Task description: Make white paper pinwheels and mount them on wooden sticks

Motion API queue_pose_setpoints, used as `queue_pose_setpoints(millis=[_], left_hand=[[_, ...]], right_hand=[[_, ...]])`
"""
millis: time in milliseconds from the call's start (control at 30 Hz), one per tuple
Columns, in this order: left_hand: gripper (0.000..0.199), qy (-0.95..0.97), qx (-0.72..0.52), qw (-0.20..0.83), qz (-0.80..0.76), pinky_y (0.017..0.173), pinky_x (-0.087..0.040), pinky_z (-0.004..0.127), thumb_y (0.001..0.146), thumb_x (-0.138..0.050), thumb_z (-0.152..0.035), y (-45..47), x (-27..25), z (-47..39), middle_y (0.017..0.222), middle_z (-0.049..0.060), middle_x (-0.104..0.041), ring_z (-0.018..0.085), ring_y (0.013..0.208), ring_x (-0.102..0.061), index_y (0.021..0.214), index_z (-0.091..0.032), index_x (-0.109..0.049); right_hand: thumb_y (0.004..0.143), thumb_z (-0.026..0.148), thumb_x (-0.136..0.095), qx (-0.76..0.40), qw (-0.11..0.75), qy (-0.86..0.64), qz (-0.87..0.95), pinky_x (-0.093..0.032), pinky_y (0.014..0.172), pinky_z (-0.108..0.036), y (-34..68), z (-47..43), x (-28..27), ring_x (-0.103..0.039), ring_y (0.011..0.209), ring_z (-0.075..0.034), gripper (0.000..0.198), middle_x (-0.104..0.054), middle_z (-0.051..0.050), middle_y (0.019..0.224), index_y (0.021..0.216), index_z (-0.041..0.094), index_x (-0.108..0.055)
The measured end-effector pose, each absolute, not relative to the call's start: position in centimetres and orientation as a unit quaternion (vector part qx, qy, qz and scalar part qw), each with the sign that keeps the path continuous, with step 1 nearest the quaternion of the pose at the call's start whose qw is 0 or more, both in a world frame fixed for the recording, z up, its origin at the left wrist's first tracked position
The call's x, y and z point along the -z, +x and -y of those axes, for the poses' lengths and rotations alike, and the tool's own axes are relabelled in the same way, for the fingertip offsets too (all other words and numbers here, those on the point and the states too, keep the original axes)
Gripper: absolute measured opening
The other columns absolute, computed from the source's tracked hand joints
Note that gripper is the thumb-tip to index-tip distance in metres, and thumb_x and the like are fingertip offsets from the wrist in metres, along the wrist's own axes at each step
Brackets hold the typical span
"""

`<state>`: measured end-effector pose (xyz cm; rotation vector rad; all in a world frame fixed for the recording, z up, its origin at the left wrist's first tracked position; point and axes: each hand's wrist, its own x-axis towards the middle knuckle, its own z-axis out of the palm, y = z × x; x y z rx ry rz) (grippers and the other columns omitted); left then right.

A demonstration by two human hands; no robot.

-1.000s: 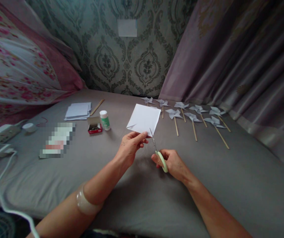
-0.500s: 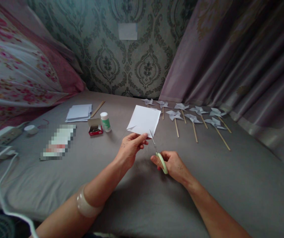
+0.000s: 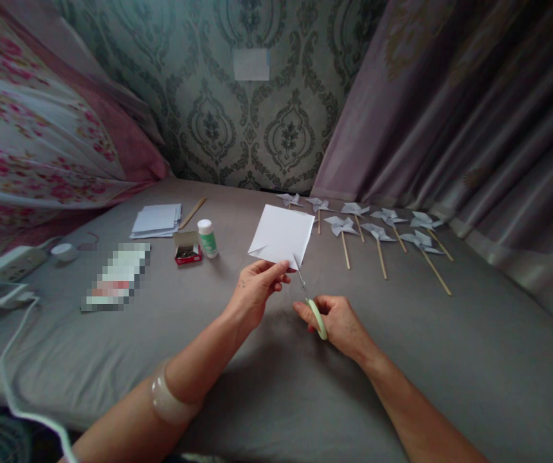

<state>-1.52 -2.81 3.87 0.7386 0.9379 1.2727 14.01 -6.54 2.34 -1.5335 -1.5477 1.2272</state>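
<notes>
In the middle of the frame, the left hand [image 3: 254,292] pinches a white paper [image 3: 283,235] by its near edge, fingers and thumb closed on it. Just right, the right hand [image 3: 341,321] grips green-handled scissors [image 3: 312,307], blades at the paper's lower right corner. Pinwheels [image 3: 343,226] lie on the bed [image 3: 276,392], right of centre; left of centre, a bottle [image 3: 208,239] stands beside an open box [image 3: 188,256].

Right hand [image 3: 343,323] partly hides scissors [image 3: 319,321] (at the handle); flat object [image 3: 116,276] pixelated.
</notes>
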Motion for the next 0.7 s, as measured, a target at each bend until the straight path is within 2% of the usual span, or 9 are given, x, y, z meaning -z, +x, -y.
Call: queue_pose_setpoints(millis=[700], left_hand=[[0.027,0.334,-0.564,0.628,-0.42,0.051,-0.033,0.021,0.056,-0.082,-0.033,-1.55,-3.61,2.74,0.067,0.003,-0.063,0.007,0.057,-0.049,0.064,-0.012,-0.067]], right_hand=[[0.068,0.051,-0.065,-0.434,0.323,-0.593,0.597,-0.026,0.043,-0.022,13.97,6.52,-2.09,-0.035,0.044,-0.007,0.043,-0.043,0.004,0.044,0.047,0.019,-0.045]])
